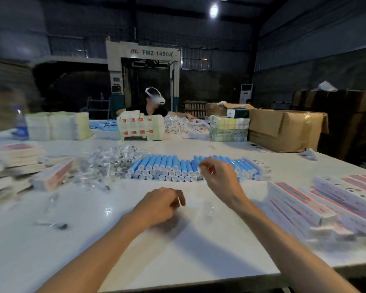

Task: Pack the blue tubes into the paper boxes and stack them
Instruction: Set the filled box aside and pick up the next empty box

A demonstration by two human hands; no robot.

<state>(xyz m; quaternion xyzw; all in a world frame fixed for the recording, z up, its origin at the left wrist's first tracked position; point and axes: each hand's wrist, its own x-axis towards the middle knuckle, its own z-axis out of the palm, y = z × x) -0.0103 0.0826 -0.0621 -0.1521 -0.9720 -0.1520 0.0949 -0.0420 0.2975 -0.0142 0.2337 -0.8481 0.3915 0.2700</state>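
A pile of blue tubes point(167, 168) with white caps lies across the middle of the white table point(199, 246). My right hand point(218, 178) hovers at the front of that pile, fingers loosely curled, with nothing visibly held. My left hand point(161, 205) hangs just above the table nearer me, its fingers also loosely curled and empty. A small clear wrapper point(207, 209) lies on the table between the hands. Long pink-and-white paper boxes point(304, 206) lie stacked at the right. The image is blurred by motion.
A heap of clear plastic packets point(108, 163) lies left of the tubes, with stacks of flat boxes point(15, 157) at the far left. Beyond them are a water bottle point(21, 123), bundled cartons point(140, 127), a cardboard box point(287, 130) and a seated person point(154, 102) across the table.
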